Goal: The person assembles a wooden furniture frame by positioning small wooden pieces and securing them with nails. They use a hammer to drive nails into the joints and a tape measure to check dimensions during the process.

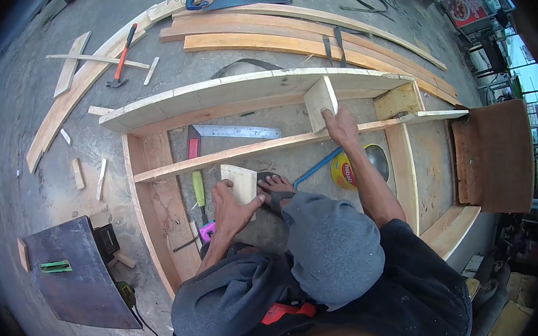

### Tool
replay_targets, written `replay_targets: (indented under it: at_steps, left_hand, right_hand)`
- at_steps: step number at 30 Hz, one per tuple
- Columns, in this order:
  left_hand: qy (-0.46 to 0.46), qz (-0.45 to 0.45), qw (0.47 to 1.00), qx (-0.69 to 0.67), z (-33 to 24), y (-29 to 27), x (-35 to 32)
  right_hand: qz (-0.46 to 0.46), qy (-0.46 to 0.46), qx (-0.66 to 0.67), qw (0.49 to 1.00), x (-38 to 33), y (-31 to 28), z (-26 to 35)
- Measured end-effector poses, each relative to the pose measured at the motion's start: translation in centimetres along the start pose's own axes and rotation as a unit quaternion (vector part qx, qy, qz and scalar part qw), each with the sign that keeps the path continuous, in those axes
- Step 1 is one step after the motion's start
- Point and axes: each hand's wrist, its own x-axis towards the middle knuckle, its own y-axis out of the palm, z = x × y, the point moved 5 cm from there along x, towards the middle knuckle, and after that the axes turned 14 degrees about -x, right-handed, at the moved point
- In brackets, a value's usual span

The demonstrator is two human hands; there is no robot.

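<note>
My left hand (232,206) grips a short pale wooden board (240,183) by its sides, above the floor near my foot. My right hand (341,126) is closed on the near edge of another short board (319,102). That board stands crosswise between the far side plank (204,98) and the long middle rail (218,158) of a wooden frame. Beneath the rail lies a try square (237,131) with a red stock. A green-handled chisel (199,189) and a pink tape measure (206,230) are close to my left forearm.
A yellow can (344,172) and a blue rod (316,167) sit inside the frame. Beyond it are long planks (254,42), a handsaw (239,0) and a hammer (122,59). A dark panel (74,272) stands at lower left; a brown padded piece (500,156) at right.
</note>
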Motion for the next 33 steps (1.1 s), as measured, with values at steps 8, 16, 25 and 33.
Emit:
replay_targets:
  at_steps: [8, 16, 25, 33]
  left_hand:
    - [-0.075, -0.024, 0.994, 0.079, 5.2, 2.1, -1.5]
    - [-0.087, 0.013, 0.992, 0.09, 5.7, 2.7, -1.2]
    - [-0.088, 0.043, 0.981, 0.165, 5.1, 2.8, 0.9]
    - [-0.096, 0.067, 0.979, 0.167, 4.8, 2.2, 0.4]
  right_hand:
    - [-0.023, -0.022, 0.027, 0.999, 0.2, -0.2, -1.5]
    - [-0.1, 0.067, 0.063, 0.991, 2.9, -2.8, -12.6]
    - [-0.007, 0.019, -0.021, 1.0, 6.5, -0.6, -13.3]
    - [0.023, 0.035, -0.071, 0.997, 6.5, 1.4, -13.6]
